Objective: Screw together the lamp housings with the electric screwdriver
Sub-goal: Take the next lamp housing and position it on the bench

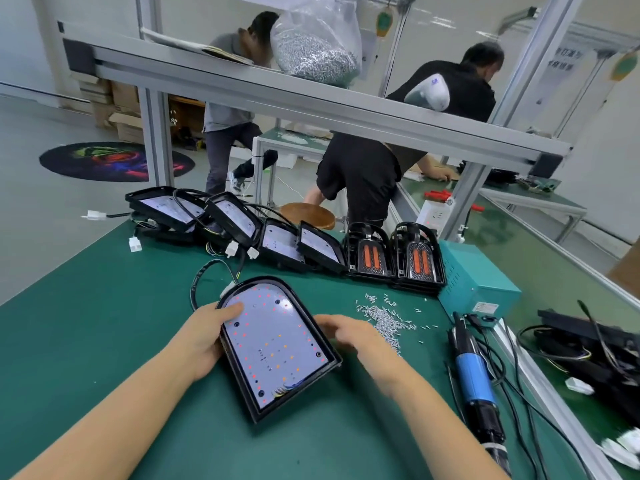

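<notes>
Lamp housing (277,344) lies flat at centre frame on the green mat (104,323), open side up, white LED board exposed with red and amber points showing. Arched end points toward the top of the frame.

Left hand (204,337) grips the housing's left rim, thumb laid over onto the board, fingers curled under the edge. Right hand (349,336) sits at the right rim, fingers loosely bent and touching the edge; blurred, so cannot tell whether it clamps or only steadies.

Progress, as judged: early on this unit. Electric screwdriver (474,382) lies untouched at lower right, blue body, cable trailing. Loose screws (384,320) are scattered just right of the right hand. No screw can be made out in the board's dark holes. No cover is on this housing yet. Row of open housings (242,223) leans along the mat's far edge, upper centre; two stacks with orange lenses (394,258) stand right of them, apparently closed up. Most of the batch looks still to be done.

Room: mat at left and lower centre is open. Right side is tight: screws, driver, cables, teal power box (478,278). Near corner of the housing sits well clear of the mat's edges.
</notes>
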A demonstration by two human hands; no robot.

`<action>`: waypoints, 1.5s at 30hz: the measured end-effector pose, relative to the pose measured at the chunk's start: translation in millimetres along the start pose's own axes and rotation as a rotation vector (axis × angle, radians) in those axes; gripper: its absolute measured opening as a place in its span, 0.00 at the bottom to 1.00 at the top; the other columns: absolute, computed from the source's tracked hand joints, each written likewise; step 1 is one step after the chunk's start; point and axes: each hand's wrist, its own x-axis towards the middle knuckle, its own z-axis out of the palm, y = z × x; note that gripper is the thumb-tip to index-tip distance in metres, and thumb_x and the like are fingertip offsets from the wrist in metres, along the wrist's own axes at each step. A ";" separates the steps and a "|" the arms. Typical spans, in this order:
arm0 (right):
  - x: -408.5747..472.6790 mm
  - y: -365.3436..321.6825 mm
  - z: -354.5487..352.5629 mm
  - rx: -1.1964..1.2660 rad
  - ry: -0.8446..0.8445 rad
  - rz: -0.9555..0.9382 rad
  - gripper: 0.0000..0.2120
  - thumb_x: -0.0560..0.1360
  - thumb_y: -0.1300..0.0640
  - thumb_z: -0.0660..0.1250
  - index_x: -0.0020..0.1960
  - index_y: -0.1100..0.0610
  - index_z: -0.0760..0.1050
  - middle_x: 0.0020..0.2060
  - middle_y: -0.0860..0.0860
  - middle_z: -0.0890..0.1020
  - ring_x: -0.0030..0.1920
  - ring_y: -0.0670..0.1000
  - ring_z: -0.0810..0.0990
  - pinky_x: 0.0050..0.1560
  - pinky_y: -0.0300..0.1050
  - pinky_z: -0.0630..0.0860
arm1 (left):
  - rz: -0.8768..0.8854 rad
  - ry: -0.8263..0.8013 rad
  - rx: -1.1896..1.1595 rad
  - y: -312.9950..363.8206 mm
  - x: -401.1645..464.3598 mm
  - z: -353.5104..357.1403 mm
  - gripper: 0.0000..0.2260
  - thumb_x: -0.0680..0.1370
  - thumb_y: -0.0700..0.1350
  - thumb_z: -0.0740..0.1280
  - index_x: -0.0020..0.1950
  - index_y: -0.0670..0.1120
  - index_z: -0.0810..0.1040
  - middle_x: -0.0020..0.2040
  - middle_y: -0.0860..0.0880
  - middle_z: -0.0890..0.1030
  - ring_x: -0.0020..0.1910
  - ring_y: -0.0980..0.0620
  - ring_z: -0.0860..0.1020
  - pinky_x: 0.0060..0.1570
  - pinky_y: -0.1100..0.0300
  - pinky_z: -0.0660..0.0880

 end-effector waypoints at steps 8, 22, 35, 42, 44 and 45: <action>14.8 25.7 -0.2 -0.670 0.066 -0.214 0.05 0.71 0.65 0.66 0.44 0.58 0.79 0.43 0.55 0.79 0.45 0.53 0.77 0.49 0.51 0.76 | 0.034 0.030 -0.049 0.6 -0.4 -1.5 0.06 0.79 0.38 0.63 0.50 0.40 0.79 0.42 0.43 0.85 0.36 0.47 0.84 0.41 0.52 0.76; 90.3 20.0 -24.1 -1.027 0.343 -0.272 0.13 0.81 0.59 0.58 0.59 0.52 0.80 0.60 0.47 0.78 0.62 0.51 0.71 0.60 0.43 0.61 | 0.077 -0.005 0.206 -2.7 1.3 12.7 0.07 0.76 0.32 0.63 0.51 0.38 0.76 0.44 0.39 0.82 0.38 0.44 0.79 0.39 0.54 0.75; 91.6 21.2 -77.1 -0.977 0.781 -0.035 0.17 0.78 0.66 0.61 0.65 0.56 0.76 0.62 0.51 0.75 0.61 0.51 0.72 0.53 0.44 0.74 | 0.194 0.124 0.215 -12.7 13.6 19.5 0.06 0.76 0.32 0.63 0.49 0.40 0.76 0.47 0.40 0.80 0.44 0.43 0.76 0.52 0.47 0.72; 93.5 26.5 -99.6 -1.188 0.685 0.130 0.17 0.77 0.68 0.61 0.64 0.56 0.72 0.56 0.53 0.78 0.51 0.55 0.79 0.41 0.44 0.71 | 0.185 0.137 0.216 -12.4 12.2 20.3 0.06 0.76 0.32 0.63 0.49 0.41 0.76 0.47 0.40 0.80 0.45 0.43 0.76 0.53 0.47 0.72; 95.0 28.8 -100.5 -1.162 0.666 0.151 0.17 0.78 0.67 0.61 0.65 0.56 0.71 0.54 0.54 0.80 0.49 0.56 0.80 0.40 0.44 0.71 | 0.178 0.141 0.219 -11.4 11.2 20.5 0.06 0.76 0.32 0.63 0.49 0.40 0.75 0.47 0.39 0.79 0.44 0.43 0.76 0.51 0.49 0.71; 95.7 29.7 -100.3 -1.117 0.672 0.151 0.17 0.79 0.66 0.60 0.66 0.55 0.70 0.52 0.55 0.80 0.49 0.56 0.80 0.40 0.44 0.71 | 0.175 0.141 0.219 -11.2 11.1 20.5 0.05 0.76 0.32 0.63 0.49 0.40 0.75 0.47 0.39 0.79 0.44 0.44 0.76 0.51 0.49 0.71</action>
